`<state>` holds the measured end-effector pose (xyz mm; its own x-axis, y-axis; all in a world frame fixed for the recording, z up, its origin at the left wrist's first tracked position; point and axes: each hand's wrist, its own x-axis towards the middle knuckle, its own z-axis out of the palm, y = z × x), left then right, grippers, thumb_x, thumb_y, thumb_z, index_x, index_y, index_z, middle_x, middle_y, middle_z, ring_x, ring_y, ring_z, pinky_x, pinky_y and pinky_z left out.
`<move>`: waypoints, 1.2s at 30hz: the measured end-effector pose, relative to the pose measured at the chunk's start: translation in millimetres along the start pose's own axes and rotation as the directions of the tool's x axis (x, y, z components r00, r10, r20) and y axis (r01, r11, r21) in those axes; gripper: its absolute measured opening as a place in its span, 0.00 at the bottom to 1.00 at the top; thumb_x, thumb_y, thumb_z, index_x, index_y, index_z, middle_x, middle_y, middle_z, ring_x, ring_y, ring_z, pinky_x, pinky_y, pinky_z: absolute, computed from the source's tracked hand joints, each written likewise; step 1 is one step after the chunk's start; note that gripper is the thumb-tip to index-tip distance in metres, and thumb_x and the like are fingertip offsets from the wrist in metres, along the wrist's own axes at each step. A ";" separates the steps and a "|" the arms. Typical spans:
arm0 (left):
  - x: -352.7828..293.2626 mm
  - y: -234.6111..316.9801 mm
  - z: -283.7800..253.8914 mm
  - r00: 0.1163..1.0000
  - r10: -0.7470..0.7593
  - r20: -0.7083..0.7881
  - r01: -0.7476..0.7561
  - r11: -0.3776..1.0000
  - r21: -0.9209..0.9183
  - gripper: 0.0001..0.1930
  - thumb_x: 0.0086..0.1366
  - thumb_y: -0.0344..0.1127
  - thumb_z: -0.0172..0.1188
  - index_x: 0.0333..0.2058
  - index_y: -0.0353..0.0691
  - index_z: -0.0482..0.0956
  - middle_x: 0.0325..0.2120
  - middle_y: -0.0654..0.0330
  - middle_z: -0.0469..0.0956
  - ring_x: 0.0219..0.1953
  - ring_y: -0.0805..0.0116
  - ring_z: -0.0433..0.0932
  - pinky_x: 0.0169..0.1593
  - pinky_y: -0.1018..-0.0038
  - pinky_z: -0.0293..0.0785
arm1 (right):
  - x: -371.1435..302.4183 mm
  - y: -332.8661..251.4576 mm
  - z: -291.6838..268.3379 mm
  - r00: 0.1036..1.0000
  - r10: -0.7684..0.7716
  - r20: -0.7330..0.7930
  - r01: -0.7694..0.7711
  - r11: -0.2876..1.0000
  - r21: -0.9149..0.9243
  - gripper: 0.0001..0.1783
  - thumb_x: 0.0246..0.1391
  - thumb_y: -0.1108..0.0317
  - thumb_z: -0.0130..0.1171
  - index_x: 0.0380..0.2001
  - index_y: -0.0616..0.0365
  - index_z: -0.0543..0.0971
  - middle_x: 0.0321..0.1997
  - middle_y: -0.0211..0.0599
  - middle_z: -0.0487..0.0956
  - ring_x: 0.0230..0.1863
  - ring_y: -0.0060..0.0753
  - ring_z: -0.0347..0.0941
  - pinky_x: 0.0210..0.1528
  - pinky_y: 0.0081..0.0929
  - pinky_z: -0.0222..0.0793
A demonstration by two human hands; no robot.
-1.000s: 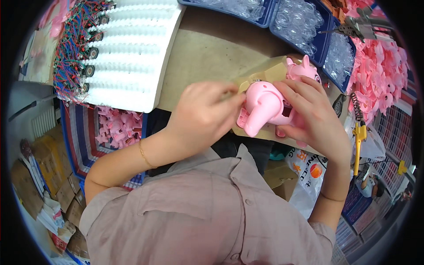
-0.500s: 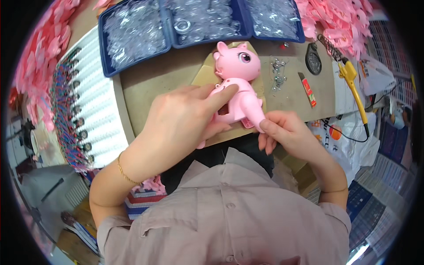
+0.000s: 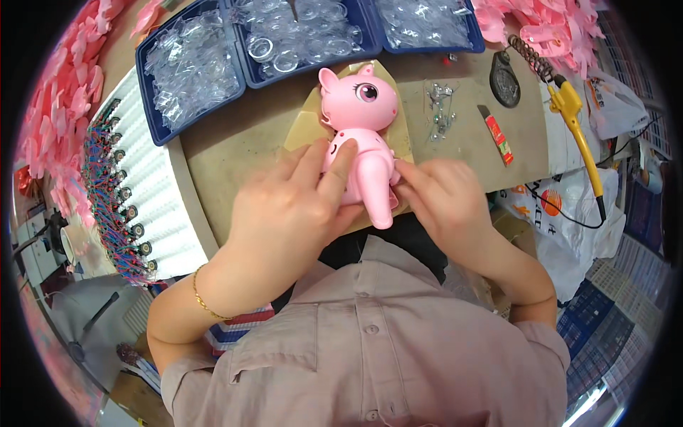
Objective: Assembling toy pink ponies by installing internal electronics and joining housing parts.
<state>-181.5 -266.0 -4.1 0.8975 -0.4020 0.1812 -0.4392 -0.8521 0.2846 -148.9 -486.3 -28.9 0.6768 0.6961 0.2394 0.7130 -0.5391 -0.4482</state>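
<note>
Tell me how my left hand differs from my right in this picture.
Your left hand spreads over the body of the toy; your right hand has its fingertips at the toy's side. Your left hand has a gold bracelet at its wrist; your right hand shows none. Both are bare-skinned and at the toy.

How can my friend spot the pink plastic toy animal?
On the tan tabletop, find the blue plastic trays of clear plastic pieces. Below them is the pink toy animal, its body between the person's left hand and right hand. Unlike the heaped pink plastic parts, it has a big-eyed head and body.
</note>
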 end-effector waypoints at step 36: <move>11.3 -14.6 -6.2 0.984 0.035 0.175 -0.023 0.997 -0.070 0.30 0.52 0.45 0.62 0.53 0.40 0.70 0.60 0.46 0.60 0.33 0.60 0.77 0.28 0.69 0.77 | 139.9 38.6 24.9 0.883 0.458 -0.102 -0.099 0.396 0.913 0.13 0.60 0.64 0.51 0.21 0.54 0.70 0.17 0.22 0.65 0.18 0.14 0.56 0.18 0.17 0.49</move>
<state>-165.2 -256.0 -0.4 0.8749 -0.4837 0.0232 -0.4610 -0.8174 0.3455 -31.2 -397.9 -34.2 0.9429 0.3195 0.0946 0.0481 0.1502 -0.9875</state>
